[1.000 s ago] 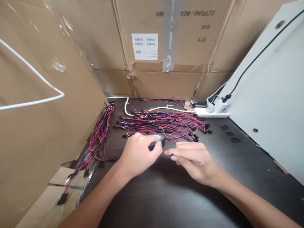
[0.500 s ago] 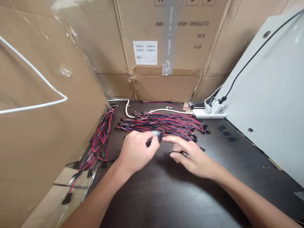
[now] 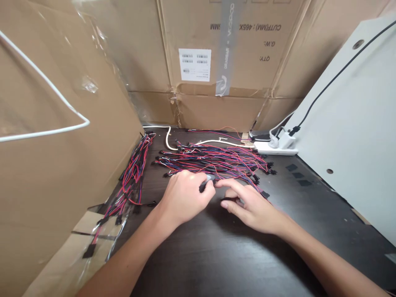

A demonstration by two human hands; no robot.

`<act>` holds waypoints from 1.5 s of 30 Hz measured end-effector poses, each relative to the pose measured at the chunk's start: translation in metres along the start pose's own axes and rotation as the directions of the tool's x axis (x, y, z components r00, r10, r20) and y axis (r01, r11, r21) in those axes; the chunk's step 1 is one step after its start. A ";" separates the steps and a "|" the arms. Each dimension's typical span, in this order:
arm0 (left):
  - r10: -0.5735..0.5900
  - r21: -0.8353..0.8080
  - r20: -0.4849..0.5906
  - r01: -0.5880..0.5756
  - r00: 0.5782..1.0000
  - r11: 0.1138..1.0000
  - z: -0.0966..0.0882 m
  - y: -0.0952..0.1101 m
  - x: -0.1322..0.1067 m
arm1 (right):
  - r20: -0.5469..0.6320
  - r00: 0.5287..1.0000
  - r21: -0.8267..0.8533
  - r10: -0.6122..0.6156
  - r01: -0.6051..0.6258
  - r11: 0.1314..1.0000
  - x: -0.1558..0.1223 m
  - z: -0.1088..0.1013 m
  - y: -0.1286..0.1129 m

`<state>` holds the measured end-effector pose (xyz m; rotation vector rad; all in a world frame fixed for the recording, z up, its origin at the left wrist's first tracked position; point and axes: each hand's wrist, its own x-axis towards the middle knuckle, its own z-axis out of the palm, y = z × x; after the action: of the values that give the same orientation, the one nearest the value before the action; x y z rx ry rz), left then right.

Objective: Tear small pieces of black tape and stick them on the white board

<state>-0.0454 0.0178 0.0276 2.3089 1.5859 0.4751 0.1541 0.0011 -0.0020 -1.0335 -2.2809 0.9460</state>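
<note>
Cardboard cartons point(image 3: 216, 111) wall in a dark counter point(image 3: 235, 255), and a white power strip point(image 3: 275, 151) sits just beyond the heap of red, blue and black wires point(image 3: 213, 161) (black connectors at their ends). Just in front of that heap, the left hand point(image 3: 185, 198) closes its fingers point(image 3: 204, 194) on a small dark, grey-topped piece point(image 3: 208, 180). The right hand point(image 3: 253, 208) curls nearby, fingers point(image 3: 238, 192) slightly apart; whether they hold a thin black wire point(image 3: 227, 199) I can't tell. A light pinch suits wires this fine.

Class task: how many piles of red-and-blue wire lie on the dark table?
2: a large heap across the middle of the dark table, beyond the left hand and right hand, and a narrower pile beside the cardboard sheet at left. Some wire may be hidden.
</note>
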 end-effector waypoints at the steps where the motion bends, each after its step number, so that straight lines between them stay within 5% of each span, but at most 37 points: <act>1: 0.005 -0.001 -0.005 -0.005 1.000 1.000 0.001 0.000 0.000 | 0.001 1.000 -0.003 -0.005 0.005 1.000 -0.001 0.000 0.000; 45: 0.024 -0.032 0.001 -0.024 1.000 0.999 0.004 -0.004 0.002 | 0.005 1.000 -0.045 -0.024 0.024 0.999 0.000 -0.001 0.000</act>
<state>-0.0457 0.0210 0.0226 2.3063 1.5403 0.5014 0.1546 0.0018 -0.0014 -1.0219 -2.3227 0.8914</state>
